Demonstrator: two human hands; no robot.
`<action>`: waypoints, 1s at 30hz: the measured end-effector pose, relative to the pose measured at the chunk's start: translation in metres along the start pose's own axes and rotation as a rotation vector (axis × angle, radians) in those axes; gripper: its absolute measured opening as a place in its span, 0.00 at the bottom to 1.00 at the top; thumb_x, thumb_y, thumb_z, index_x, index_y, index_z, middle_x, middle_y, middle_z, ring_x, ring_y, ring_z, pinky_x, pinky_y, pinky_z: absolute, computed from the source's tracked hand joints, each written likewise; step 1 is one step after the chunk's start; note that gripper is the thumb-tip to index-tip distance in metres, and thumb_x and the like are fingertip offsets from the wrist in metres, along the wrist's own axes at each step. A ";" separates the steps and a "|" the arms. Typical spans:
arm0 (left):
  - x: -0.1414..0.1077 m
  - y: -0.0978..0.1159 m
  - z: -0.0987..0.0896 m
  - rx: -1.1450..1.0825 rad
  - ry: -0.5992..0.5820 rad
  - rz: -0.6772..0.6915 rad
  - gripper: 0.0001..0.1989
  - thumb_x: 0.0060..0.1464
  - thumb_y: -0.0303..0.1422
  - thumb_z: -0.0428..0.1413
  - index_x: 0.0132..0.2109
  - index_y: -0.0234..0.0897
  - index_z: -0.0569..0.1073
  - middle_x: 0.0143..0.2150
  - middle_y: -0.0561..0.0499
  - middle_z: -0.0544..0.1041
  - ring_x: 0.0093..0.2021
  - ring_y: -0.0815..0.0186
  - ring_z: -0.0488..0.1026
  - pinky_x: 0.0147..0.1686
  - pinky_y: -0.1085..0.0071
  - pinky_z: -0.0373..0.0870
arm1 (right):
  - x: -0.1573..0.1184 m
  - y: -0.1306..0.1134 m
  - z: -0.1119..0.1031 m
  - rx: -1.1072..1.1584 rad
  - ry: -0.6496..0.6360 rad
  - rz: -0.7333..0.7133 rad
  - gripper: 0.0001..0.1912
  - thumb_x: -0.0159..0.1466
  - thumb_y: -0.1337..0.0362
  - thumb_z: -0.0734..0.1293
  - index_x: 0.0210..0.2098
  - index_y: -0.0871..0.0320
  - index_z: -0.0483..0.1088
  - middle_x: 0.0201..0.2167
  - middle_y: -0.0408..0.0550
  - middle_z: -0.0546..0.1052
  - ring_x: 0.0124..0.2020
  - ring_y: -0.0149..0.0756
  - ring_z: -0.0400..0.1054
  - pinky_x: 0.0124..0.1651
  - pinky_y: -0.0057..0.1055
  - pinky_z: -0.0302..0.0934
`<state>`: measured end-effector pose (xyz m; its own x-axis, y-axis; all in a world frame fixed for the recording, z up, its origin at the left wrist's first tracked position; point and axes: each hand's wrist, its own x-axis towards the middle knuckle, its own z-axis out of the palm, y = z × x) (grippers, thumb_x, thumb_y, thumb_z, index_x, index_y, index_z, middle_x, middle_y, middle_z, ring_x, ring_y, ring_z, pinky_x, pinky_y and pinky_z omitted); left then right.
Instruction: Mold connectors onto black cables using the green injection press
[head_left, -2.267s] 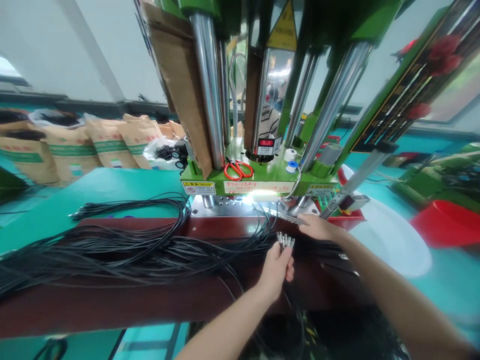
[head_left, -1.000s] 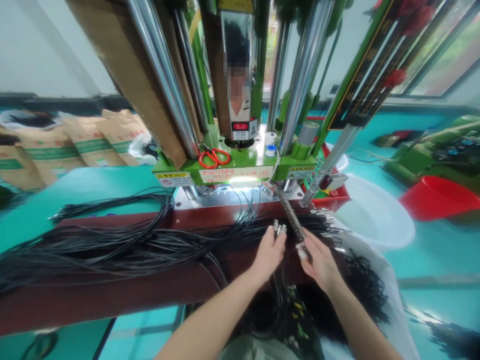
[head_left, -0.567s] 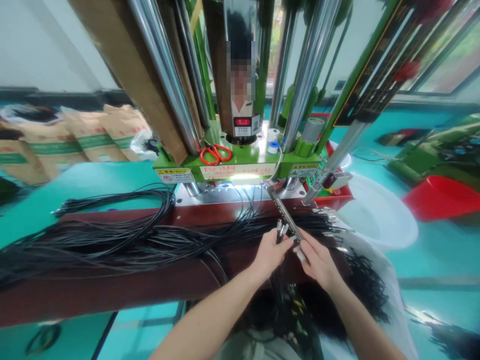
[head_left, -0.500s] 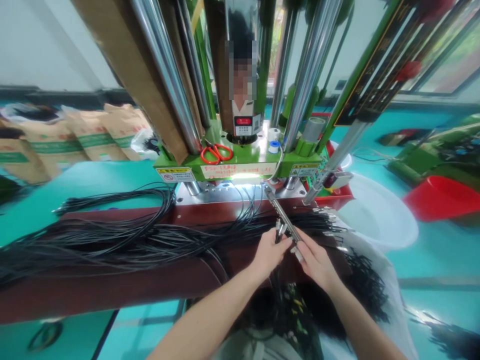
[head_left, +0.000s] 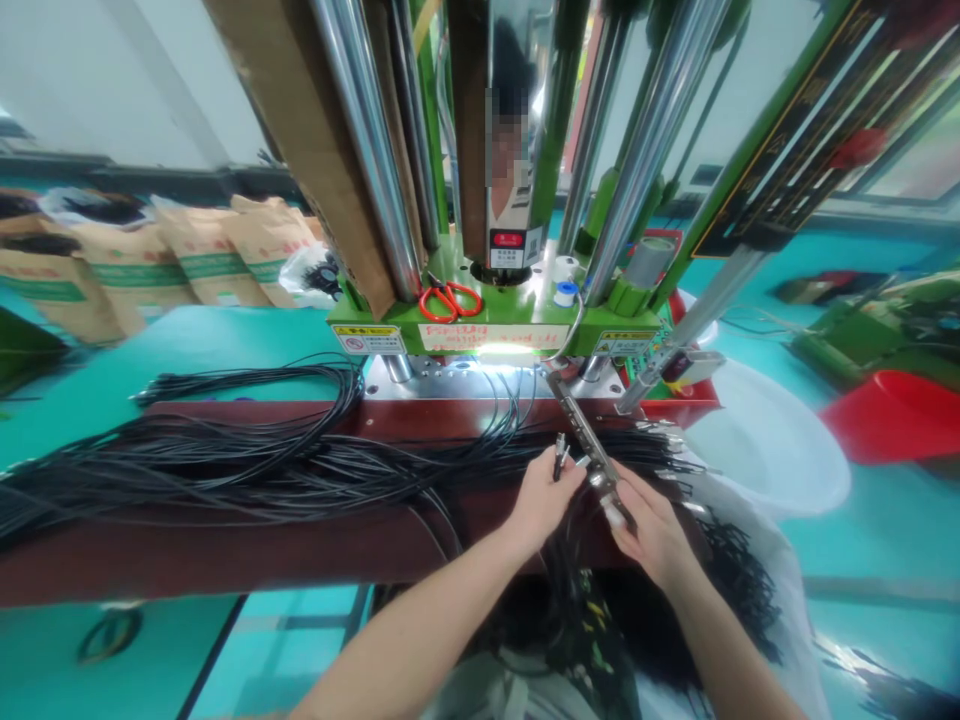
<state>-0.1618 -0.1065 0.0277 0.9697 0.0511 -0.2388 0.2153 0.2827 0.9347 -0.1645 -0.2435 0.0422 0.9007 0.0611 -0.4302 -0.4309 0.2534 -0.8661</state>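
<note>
My left hand [head_left: 541, 500] is closed around black cables with metal connector ends [head_left: 560, 455] that stick up past the fingers. Beside it, my right hand [head_left: 654, 525] grips the near end of a long metal bar [head_left: 589, 437], which slants away toward the machine's metal base plate [head_left: 442, 384]. Small connector pieces show at the bar's near end, close to my left fingertips. Behind both hands, a thick bundle of black cables [head_left: 300, 465] lies across the dark red table [head_left: 225, 560]. Thin cables run from it up to the lit front of the green machine [head_left: 375, 325].
Red-handled scissors [head_left: 450, 302] and a blue-white spool [head_left: 565, 293] rest on the machine. A white basin [head_left: 780, 440] and a red bucket [head_left: 885, 415] stand at the right. Brown sacks [head_left: 135, 265] line the back left. A reflected person shows in the shiny column.
My right hand has drawn slightly away from my left, and the bar's near end has moved with it. The whole view has shifted a little.
</note>
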 end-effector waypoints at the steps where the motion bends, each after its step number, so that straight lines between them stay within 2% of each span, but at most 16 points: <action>1: 0.000 -0.001 0.000 0.020 0.007 0.003 0.16 0.42 0.41 0.58 0.26 0.36 0.61 0.16 0.62 0.56 0.15 0.79 0.51 0.16 0.79 0.46 | 0.000 0.000 0.000 -0.003 -0.007 0.003 0.25 0.46 0.56 0.73 0.43 0.53 0.71 0.23 0.42 0.71 0.18 0.22 0.57 0.15 0.16 0.48; 7: 0.002 -0.001 -0.004 0.039 0.039 0.012 0.16 0.39 0.41 0.59 0.25 0.35 0.63 0.16 0.61 0.57 0.16 0.78 0.53 0.17 0.78 0.48 | 0.004 0.002 -0.008 -0.116 -0.045 0.022 0.25 0.49 0.54 0.71 0.46 0.51 0.70 0.25 0.44 0.72 0.22 0.29 0.63 0.17 0.19 0.54; 9: 0.002 -0.001 -0.006 0.049 0.041 0.016 0.15 0.39 0.40 0.59 0.24 0.35 0.63 0.16 0.61 0.58 0.16 0.78 0.53 0.17 0.78 0.49 | 0.007 0.004 -0.011 -0.183 -0.102 -0.046 0.27 0.51 0.53 0.70 0.48 0.53 0.69 0.27 0.46 0.73 0.25 0.32 0.65 0.20 0.22 0.57; 12: 0.001 -0.002 -0.008 0.066 0.049 0.034 0.15 0.40 0.39 0.59 0.24 0.35 0.63 0.16 0.60 0.59 0.16 0.77 0.54 0.17 0.79 0.50 | 0.009 0.007 -0.012 -0.306 -0.186 -0.189 0.26 0.51 0.53 0.69 0.49 0.54 0.69 0.38 0.51 0.74 0.34 0.37 0.67 0.29 0.27 0.63; 14: 0.000 -0.003 -0.009 0.069 0.054 0.063 0.15 0.41 0.40 0.58 0.25 0.35 0.63 0.16 0.60 0.59 0.16 0.77 0.55 0.17 0.78 0.51 | 0.009 0.009 -0.012 -0.312 -0.198 -0.202 0.25 0.51 0.53 0.70 0.48 0.53 0.69 0.41 0.50 0.73 0.36 0.38 0.66 0.31 0.28 0.64; 18: 0.001 0.001 -0.010 0.008 0.114 0.161 0.15 0.49 0.44 0.51 0.28 0.35 0.63 0.18 0.58 0.62 0.18 0.75 0.60 0.18 0.78 0.56 | 0.006 0.008 -0.009 -0.135 -0.094 -0.049 0.25 0.48 0.53 0.72 0.45 0.50 0.71 0.35 0.47 0.74 0.28 0.31 0.66 0.23 0.22 0.60; 21: 0.000 0.006 -0.010 -0.139 0.186 0.166 0.16 0.52 0.47 0.47 0.29 0.38 0.58 0.16 0.62 0.55 0.14 0.77 0.53 0.14 0.80 0.51 | 0.000 0.003 -0.007 -0.094 0.020 0.020 0.27 0.47 0.53 0.72 0.46 0.49 0.70 0.27 0.43 0.73 0.22 0.27 0.63 0.18 0.19 0.55; 24: -0.002 0.009 -0.009 -0.226 0.109 0.065 0.16 0.51 0.47 0.47 0.30 0.40 0.53 0.16 0.64 0.50 0.12 0.78 0.46 0.11 0.82 0.43 | -0.005 -0.002 -0.002 -0.109 0.050 0.017 0.27 0.46 0.54 0.72 0.46 0.50 0.70 0.23 0.42 0.72 0.18 0.25 0.59 0.16 0.18 0.52; 27: -0.003 0.010 -0.007 -0.180 0.014 0.016 0.15 0.49 0.45 0.50 0.30 0.40 0.55 0.15 0.64 0.53 0.12 0.78 0.47 0.10 0.82 0.44 | -0.008 -0.006 0.002 -0.146 0.016 -0.002 0.25 0.45 0.54 0.73 0.43 0.52 0.72 0.28 0.45 0.74 0.22 0.27 0.62 0.18 0.18 0.54; 30: -0.001 0.009 -0.008 -0.159 -0.015 0.001 0.16 0.45 0.43 0.55 0.27 0.37 0.59 0.13 0.63 0.56 0.12 0.78 0.48 0.11 0.81 0.45 | -0.010 -0.008 0.003 -0.174 -0.025 -0.029 0.23 0.45 0.53 0.72 0.40 0.51 0.74 0.34 0.46 0.75 0.29 0.31 0.65 0.23 0.20 0.58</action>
<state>-0.1620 -0.0963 0.0340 0.9718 0.0381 -0.2327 0.1941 0.4312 0.8811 -0.1697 -0.2431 0.0541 0.9131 0.0812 -0.3997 -0.4059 0.0848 -0.9100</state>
